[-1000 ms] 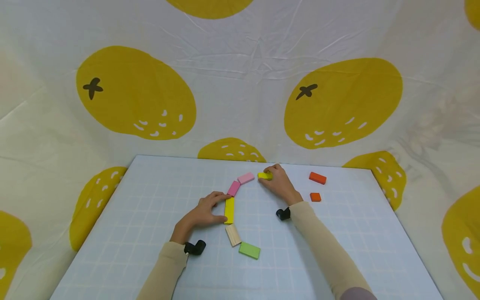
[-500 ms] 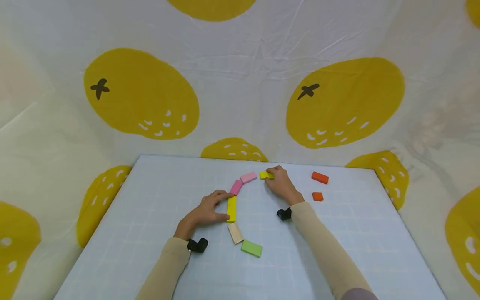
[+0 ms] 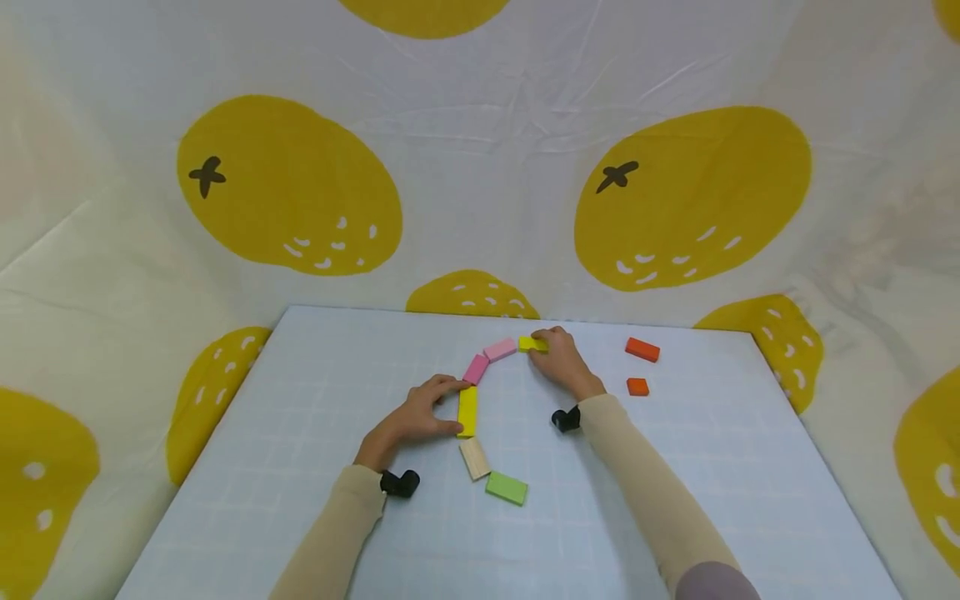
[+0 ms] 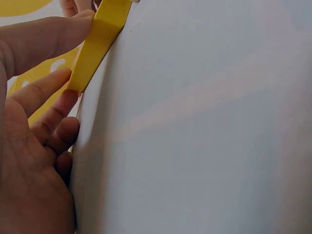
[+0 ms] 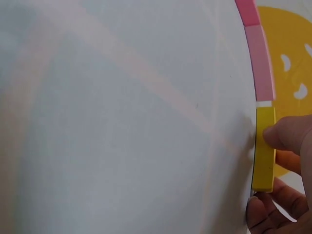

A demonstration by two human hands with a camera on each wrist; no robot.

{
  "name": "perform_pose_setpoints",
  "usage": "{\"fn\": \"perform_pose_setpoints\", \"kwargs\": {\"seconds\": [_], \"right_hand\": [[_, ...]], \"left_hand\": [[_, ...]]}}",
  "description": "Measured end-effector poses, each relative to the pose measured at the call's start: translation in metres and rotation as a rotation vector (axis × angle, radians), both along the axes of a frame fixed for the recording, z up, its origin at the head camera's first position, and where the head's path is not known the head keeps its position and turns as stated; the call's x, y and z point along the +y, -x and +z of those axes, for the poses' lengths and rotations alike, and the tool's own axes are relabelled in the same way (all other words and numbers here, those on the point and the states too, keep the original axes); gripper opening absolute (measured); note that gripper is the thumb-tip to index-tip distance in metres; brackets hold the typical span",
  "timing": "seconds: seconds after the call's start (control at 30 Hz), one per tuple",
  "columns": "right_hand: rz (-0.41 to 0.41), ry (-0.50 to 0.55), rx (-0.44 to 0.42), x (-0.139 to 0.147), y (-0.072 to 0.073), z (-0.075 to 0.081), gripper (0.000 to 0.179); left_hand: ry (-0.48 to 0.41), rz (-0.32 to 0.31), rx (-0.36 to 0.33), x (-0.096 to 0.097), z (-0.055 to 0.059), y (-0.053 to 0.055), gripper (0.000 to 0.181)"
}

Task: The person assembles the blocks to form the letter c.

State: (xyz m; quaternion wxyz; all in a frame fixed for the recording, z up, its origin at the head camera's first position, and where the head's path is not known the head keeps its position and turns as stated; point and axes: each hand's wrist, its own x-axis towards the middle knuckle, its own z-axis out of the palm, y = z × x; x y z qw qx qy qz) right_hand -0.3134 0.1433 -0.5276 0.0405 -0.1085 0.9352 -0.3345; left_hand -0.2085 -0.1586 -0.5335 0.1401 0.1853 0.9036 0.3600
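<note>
My left hand (image 3: 420, 413) spans a long yellow block (image 3: 467, 412), its thumb at the near end and fingertips at the far end; the left wrist view also shows this yellow block (image 4: 100, 41) between thumb and fingers. At the back, my right hand (image 3: 564, 363) pinches a second yellow block (image 3: 532, 344), lying flat. A narrow gap separates this second yellow block (image 5: 264, 146) from the light pink block (image 5: 262, 63) in the right wrist view. A darker pink block (image 3: 476, 369) lies between the light pink one and the left yellow block.
A plain wooden block (image 3: 475, 459) and a green block (image 3: 507, 488) continue the curved row toward the front. To the right lie an orange-red block (image 3: 642, 349) and a smaller orange one (image 3: 637, 387). A fruit-print cloth (image 3: 480, 192) hangs behind the table (image 3: 315, 367).
The gap between the right hand's yellow block and the light pink block has narrowed slightly. My left hand keeps its place at its yellow block. The head view has shifted a little.
</note>
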Motion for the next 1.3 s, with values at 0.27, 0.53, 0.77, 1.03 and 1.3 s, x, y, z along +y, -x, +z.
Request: {"fn": "perform_pose_setpoints", "kwargs": {"seconds": [0.27, 0.53, 0.77, 1.03, 1.3], "right_hand": [[-0.007, 0.020, -0.013, -0.0038, -0.0007, -0.0018, 0.042], [0.003, -0.004, 0.010, -0.0062, 0.0002, -0.0012, 0.042], [0.004, -0.005, 0.012, -0.0061, 0.0002, 0.0008, 0.041], [-0.006, -0.020, -0.007, -0.0059, -0.0001, -0.0011, 0.042], [-0.009, -0.035, -0.013, -0.0047, -0.0018, 0.0017, 0.041]], "left_hand": [[-0.015, -0.003, -0.001, -0.0030, -0.0002, -0.0010, 0.068], [-0.004, -0.009, 0.015, -0.0044, -0.0012, -0.0005, 0.069], [-0.017, 0.006, 0.004, -0.0032, 0.0011, -0.0023, 0.069], [-0.016, 0.011, 0.003, -0.0021, -0.0006, -0.0029, 0.069], [-0.011, 0.004, 0.000, -0.0013, -0.0035, 0.0003, 0.069]]}}
